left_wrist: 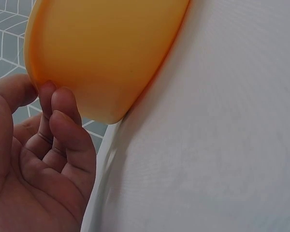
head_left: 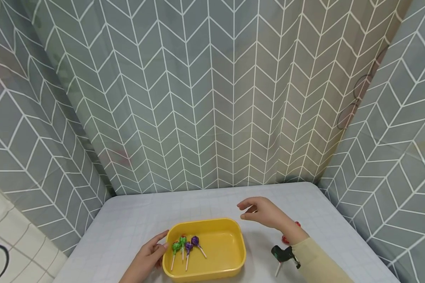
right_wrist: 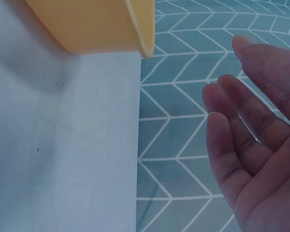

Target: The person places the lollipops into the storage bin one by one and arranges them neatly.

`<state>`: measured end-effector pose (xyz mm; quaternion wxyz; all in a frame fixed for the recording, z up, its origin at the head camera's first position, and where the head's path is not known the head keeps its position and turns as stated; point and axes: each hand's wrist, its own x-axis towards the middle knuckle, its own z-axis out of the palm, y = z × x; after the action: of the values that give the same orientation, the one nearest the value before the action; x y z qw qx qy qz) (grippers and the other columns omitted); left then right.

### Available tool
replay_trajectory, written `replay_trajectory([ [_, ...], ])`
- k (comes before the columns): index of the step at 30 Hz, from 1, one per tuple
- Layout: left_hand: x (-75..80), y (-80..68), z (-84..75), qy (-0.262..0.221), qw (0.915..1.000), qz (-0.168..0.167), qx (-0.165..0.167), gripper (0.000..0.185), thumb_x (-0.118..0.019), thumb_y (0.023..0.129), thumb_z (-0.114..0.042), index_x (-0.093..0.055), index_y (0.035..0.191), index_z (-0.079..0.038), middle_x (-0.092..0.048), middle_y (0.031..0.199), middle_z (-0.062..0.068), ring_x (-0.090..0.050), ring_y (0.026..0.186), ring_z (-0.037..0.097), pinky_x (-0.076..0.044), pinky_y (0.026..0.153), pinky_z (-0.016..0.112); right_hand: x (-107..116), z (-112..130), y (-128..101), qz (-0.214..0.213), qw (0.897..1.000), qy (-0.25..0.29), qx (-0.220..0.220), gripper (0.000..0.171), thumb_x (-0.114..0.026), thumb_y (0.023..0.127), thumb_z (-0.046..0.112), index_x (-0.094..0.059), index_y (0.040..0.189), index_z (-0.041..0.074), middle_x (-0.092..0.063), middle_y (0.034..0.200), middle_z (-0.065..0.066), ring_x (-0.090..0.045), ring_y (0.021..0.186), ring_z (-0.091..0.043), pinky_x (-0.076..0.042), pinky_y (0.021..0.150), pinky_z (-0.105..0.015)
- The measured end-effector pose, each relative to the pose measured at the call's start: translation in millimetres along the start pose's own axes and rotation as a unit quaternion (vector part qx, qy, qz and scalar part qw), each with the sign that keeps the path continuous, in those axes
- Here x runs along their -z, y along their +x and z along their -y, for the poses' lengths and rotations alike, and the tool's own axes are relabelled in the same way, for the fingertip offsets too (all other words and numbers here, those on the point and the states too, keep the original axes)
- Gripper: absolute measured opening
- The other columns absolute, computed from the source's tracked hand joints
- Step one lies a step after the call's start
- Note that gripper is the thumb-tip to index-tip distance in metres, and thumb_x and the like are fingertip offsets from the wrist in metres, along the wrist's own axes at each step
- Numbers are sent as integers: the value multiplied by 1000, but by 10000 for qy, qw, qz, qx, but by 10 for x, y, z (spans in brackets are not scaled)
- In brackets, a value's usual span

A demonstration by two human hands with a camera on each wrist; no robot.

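A yellow plastic tray (head_left: 224, 248) rests on the table, with several wrapped lollipops along its left side: two green ones, such as the front green lollipop (head_left: 176, 247), and two purple ones, such as the rear purple lollipop (head_left: 195, 240). My left hand (head_left: 146, 257) holds the tray's left rim, thumb and fingers at its edge. Beyond the tray's right back corner, my right hand (head_left: 263, 212) hovers with fingers loosely bent and nothing between them. In the right wrist view, the fingers (right_wrist: 221, 137) are apart from the tray (right_wrist: 96, 24).
Red wrapped lollipops (head_left: 285, 239) lie right of the tray, partly hidden by my right forearm. A black wrist camera (head_left: 282, 254) sits on that arm, a white stick (head_left: 278, 269) showing below it. Patterned curtains (head_left: 219, 98) surround the white table (head_left: 138, 212).
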<state>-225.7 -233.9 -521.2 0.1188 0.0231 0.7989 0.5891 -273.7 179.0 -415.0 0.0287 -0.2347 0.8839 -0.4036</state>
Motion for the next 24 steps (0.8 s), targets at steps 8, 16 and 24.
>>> replay_trajectory([
  [8, 0, -7, -5, -19, 10000, 7, 21, 77, -60, 96, -48, -34, 152, -1, -62, 80, 9, -55, 67, 22, -50, 60, 31, 67, -123, -111, -186, 9996, 35, -192, 33, -79, 86, 27, -71, 116, 16, -67, 112, -3, -65, 94, -17, -55, 77, -30],
  [16, 4, -18, -23, -47, 10000, 7, 0, 77, -60, 97, -47, -33, 152, -1, -62, 81, 10, -56, 67, 22, -51, 60, 31, 163, -278, -267, -377, 9980, 53, -503, 33, -78, 86, 28, -70, 116, 15, -67, 113, -4, -66, 94, -18, -56, 78, -34],
  [24, 1, -22, -25, -94, 9999, 47, -14, 77, -60, 96, -47, -34, 152, -2, -63, 81, 10, -56, 68, 22, -51, 61, 31, 239, -419, -439, -527, 9952, 96, -823, 33, -77, 87, 27, -70, 117, 15, -67, 115, -8, -66, 96, -21, -55, 79, -35],
])
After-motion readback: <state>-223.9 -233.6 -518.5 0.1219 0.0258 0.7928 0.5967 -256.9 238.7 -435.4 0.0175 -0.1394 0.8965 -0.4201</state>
